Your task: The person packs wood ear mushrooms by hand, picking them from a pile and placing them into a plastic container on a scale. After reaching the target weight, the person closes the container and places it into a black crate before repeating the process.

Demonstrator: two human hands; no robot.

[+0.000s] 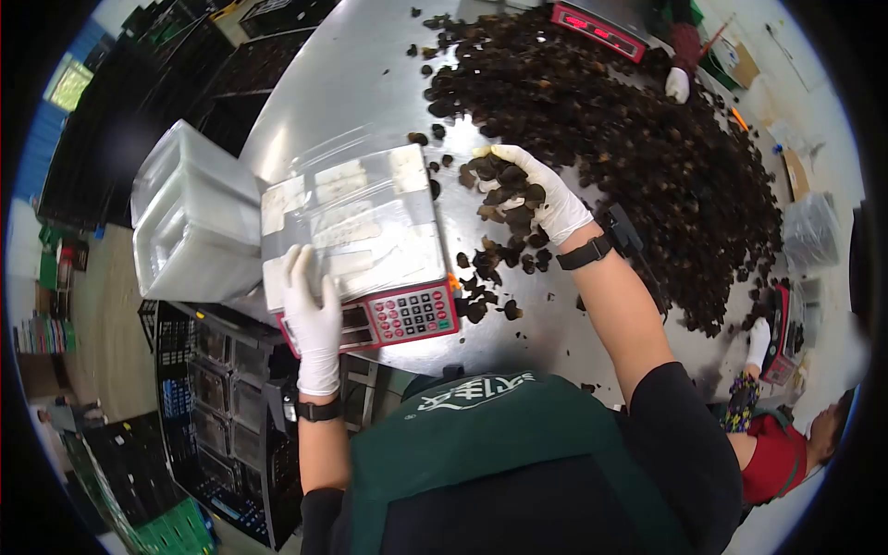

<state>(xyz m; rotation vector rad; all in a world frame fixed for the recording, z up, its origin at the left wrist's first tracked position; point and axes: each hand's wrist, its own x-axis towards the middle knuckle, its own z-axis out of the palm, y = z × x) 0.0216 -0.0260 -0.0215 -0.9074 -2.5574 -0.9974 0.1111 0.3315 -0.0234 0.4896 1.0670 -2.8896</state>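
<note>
My right hand [548, 196], in a white glove, is curled around a handful of dark brown mushroom-like pieces [504, 190] above the metal table. My left hand [313, 319], also gloved, rests with fingers spread at the near left edge of a weighing scale [412, 313]. The scale has a red front with a keypad and a silver platform patched with white labels. Something clear, like a see-through plastic tray [347, 143], seems to lie on the platform; its outline is faint. Loose dark pieces [490, 264] lie between the scale and my right hand.
A large heap of dark pieces [610, 120] covers the metal table [342, 69]. Stacked clear plastic containers [190, 217] stand left of the scale, above black crates [217, 398]. Other scales [599, 32] and co-workers' gloved hands [758, 344] are at the far and right sides.
</note>
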